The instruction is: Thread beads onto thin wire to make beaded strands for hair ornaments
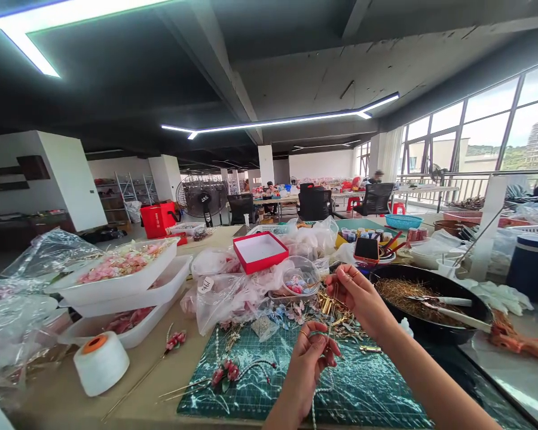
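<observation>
My left hand (311, 358) is closed in a pinch above the green cutting mat (260, 391), holding a thin wire or bead string that hangs down past the wrist. My right hand (357, 292) is raised a little higher, its fingers pinched on a small gold wire piece I cannot make out clearly. Gold pins and small blue flowers (291, 312) lie just behind both hands. A pink flower hairpin (226, 371) rests on the mat to the left.
A white thread spool (101, 363) stands at the left, by stacked white trays of pink flowers (121, 272). A red box (259, 251), plastic bags and a black pan (430, 298) with tools sit behind. People sit at far tables.
</observation>
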`<move>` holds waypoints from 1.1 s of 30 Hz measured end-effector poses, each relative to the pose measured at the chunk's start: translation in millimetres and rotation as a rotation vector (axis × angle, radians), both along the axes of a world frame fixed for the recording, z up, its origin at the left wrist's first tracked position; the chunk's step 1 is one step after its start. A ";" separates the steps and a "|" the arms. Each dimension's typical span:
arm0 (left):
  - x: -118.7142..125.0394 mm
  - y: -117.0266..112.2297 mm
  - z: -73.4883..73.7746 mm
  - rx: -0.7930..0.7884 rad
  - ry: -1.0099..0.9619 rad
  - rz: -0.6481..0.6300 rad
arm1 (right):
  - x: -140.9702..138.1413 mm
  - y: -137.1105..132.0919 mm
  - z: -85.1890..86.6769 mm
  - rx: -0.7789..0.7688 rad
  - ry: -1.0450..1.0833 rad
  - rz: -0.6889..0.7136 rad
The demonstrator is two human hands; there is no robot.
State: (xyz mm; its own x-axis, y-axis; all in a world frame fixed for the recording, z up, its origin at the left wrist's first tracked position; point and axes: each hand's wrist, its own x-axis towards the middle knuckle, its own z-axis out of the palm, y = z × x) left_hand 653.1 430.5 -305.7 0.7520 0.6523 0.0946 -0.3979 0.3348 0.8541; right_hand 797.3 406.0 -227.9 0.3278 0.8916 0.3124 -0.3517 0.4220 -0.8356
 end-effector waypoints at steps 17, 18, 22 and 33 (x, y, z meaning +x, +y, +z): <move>-2.4 13.5 -3.7 -0.063 -0.024 -0.053 | 2.3 15.0 -6.6 -0.028 -0.189 -0.126; -1.3 15.7 -1.1 -0.060 -0.031 -0.045 | 1.5 16.0 -9.6 -0.037 -0.204 -0.131; 4.7 23.5 12.5 -0.067 -0.095 -0.003 | -0.6 19.2 -22.6 -0.080 -0.245 -0.134; 25.1 33.9 25.0 -0.047 -0.124 0.130 | -0.1 21.4 -35.6 -0.131 -0.254 -0.055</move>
